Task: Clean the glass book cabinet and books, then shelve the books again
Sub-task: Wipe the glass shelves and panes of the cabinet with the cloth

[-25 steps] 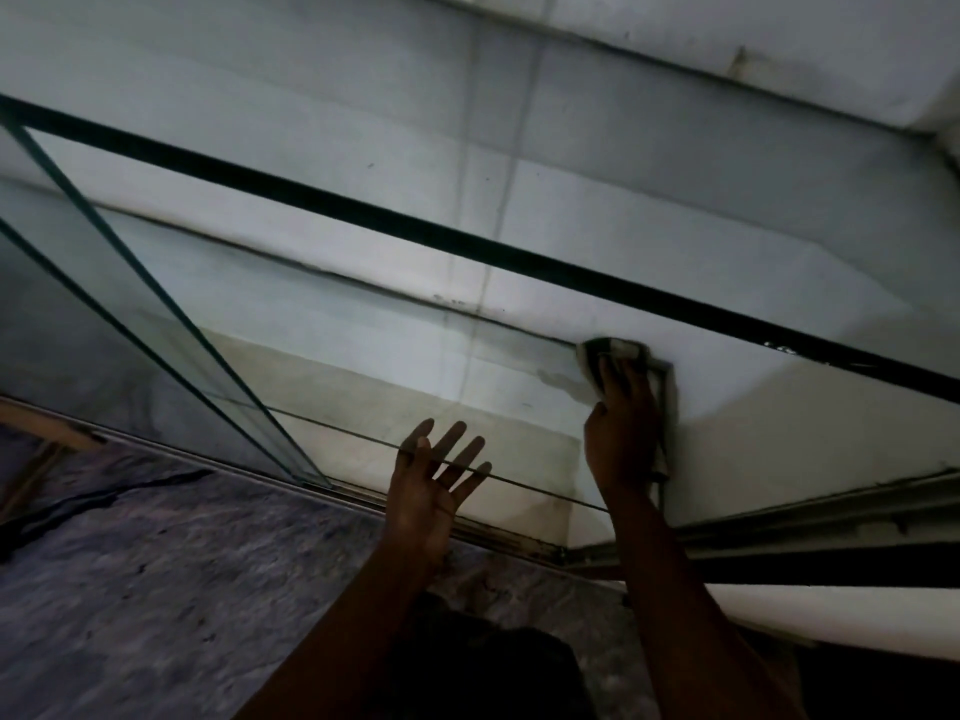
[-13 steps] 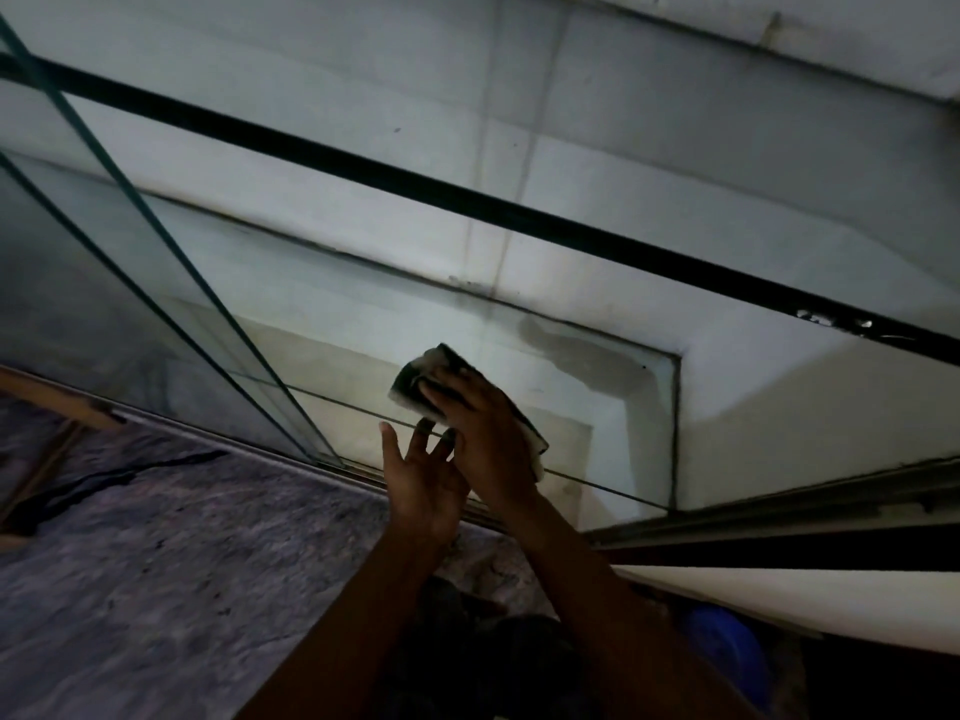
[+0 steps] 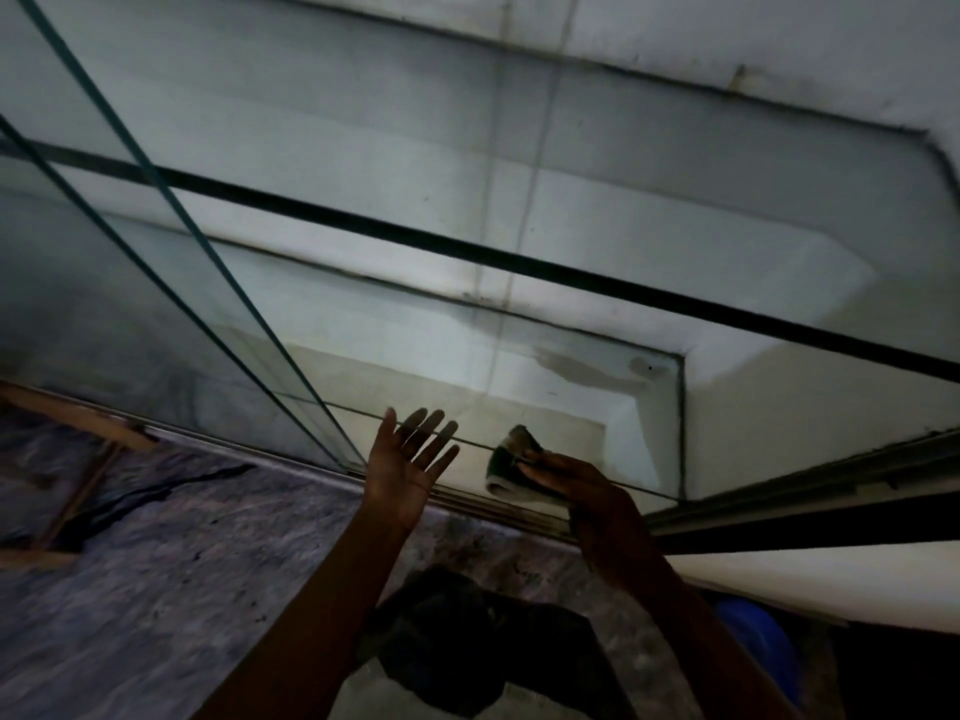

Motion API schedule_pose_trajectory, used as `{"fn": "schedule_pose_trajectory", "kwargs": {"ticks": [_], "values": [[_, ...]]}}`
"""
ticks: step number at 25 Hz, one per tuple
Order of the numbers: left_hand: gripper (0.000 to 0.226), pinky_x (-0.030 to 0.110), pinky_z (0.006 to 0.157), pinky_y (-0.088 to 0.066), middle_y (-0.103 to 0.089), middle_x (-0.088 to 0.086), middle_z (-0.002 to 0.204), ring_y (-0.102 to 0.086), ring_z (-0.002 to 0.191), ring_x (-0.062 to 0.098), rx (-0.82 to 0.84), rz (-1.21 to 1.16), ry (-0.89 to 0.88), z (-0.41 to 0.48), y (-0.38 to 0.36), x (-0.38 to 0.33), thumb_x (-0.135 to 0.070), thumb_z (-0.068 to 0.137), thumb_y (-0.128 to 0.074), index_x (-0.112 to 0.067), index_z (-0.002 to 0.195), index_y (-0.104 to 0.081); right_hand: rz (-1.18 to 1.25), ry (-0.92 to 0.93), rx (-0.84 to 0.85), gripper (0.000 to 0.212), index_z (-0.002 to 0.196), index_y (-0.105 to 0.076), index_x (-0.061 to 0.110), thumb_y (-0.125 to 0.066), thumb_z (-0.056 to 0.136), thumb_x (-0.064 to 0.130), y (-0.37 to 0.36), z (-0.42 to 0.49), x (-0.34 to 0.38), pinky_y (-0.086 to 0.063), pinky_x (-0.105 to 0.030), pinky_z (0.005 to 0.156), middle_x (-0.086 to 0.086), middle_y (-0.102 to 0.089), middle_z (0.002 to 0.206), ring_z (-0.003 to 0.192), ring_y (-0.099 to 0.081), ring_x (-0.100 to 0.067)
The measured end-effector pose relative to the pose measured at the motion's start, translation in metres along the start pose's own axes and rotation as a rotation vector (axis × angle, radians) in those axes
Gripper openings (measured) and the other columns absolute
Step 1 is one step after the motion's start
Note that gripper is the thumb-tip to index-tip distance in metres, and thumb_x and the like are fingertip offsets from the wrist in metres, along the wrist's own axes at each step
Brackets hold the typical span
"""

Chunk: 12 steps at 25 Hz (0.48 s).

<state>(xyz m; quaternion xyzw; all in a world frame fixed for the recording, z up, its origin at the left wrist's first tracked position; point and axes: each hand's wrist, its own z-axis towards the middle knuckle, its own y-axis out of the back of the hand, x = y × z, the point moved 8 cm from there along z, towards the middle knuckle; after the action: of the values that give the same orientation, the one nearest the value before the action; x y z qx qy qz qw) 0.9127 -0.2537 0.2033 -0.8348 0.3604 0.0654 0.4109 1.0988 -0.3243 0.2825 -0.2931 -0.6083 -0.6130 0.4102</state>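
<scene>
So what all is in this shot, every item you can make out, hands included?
glass panels: at least two, clear with green edges, cabinet front
cabinet interior: one, white, behind the glass; no books visible
band: one, black, running across the cabinet
track: one, grey metal, along the cabinet's bottom edge
cloth: one, dark green and pale, on the lower glass
floor: one, mottled grey, lower left
wooden pieces: a few, brown, far left
dark fabric: one, black, bottom centre
blue object: one, bottom right, too dim to identify
left hand: fingers spread, at the glass
right hand: presses the cloth to the glass
</scene>
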Motion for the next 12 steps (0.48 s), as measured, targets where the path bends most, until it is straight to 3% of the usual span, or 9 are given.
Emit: {"fn": "schedule_pose_trajectory", "kwargs": {"ticks": [2,3,6,9,10,12], "values": [[0.021,0.039,0.067,-0.060,-0.066,0.013,0.101,-0.072,0.076,0.025,-0.065,0.079,-0.004,0.005,0.002,-0.002,-0.023,0.096,-0.048,-0.006,0.093,-0.058,-0.049,-0.060,-0.029,0.075,0.124,-0.048,0.055,-0.048,0.081,-0.007,0.005,-0.003,-0.009,-0.036,-0.036,0.108,0.026,-0.044,0.135,0.127,-0.042,0.001],[0.016,0.038,0.061,-0.060,-0.066,0.014,0.098,-0.072,0.071,0.025,-0.092,0.099,-0.001,0.007,0.004,-0.004,-0.015,0.096,-0.047,-0.004,0.090,-0.057,-0.064,-0.079,-0.028,0.074,0.122,-0.050,0.056,-0.047,0.081,-0.007,0.003,-0.002,-0.010,-0.036,-0.031,0.107,0.028,-0.043,0.134,0.125,-0.040,0.007],[0.013,0.038,0.057,-0.059,-0.071,0.014,0.083,-0.072,0.069,0.027,-0.088,0.138,0.031,0.009,0.005,-0.009,-0.005,0.096,-0.044,-0.001,0.090,-0.055,-0.101,-0.098,0.065,0.058,0.128,-0.054,0.030,-0.039,0.084,-0.004,-0.011,0.001,-0.009,-0.021,-0.003,0.104,0.013,-0.047,0.134,0.125,-0.033,0.012],[0.012,0.039,0.059,-0.059,-0.073,0.012,0.078,-0.072,0.070,0.026,-0.069,0.204,0.043,0.010,0.007,-0.012,-0.005,0.095,-0.044,-0.001,0.091,-0.055,-0.096,-0.165,0.214,0.058,0.131,-0.042,0.020,-0.038,0.086,-0.016,-0.031,-0.001,-0.019,-0.014,0.002,0.101,0.020,-0.037,0.128,0.124,-0.023,0.012],[0.011,0.039,0.060,-0.059,-0.073,0.012,0.077,-0.072,0.069,0.026,-0.072,0.215,0.040,0.011,0.007,-0.012,-0.005,0.095,-0.045,-0.002,0.091,-0.055,-0.080,-0.175,0.204,0.052,0.129,-0.043,0.020,-0.043,0.088,-0.010,-0.033,0.000,-0.019,-0.017,-0.001,0.103,0.022,-0.038,0.127,0.122,-0.024,0.015],[0.011,0.039,0.063,-0.060,-0.073,0.011,0.077,-0.072,0.069,0.026,-0.067,0.240,0.017,0.013,0.007,-0.014,-0.006,0.095,-0.045,-0.002,0.091,-0.055,-0.073,-0.181,0.179,0.037,0.125,-0.054,0.014,-0.049,0.089,0.023,-0.038,-0.001,-0.023,-0.024,-0.006,0.105,0.013,-0.046,0.127,0.121,-0.034,0.007]]}}
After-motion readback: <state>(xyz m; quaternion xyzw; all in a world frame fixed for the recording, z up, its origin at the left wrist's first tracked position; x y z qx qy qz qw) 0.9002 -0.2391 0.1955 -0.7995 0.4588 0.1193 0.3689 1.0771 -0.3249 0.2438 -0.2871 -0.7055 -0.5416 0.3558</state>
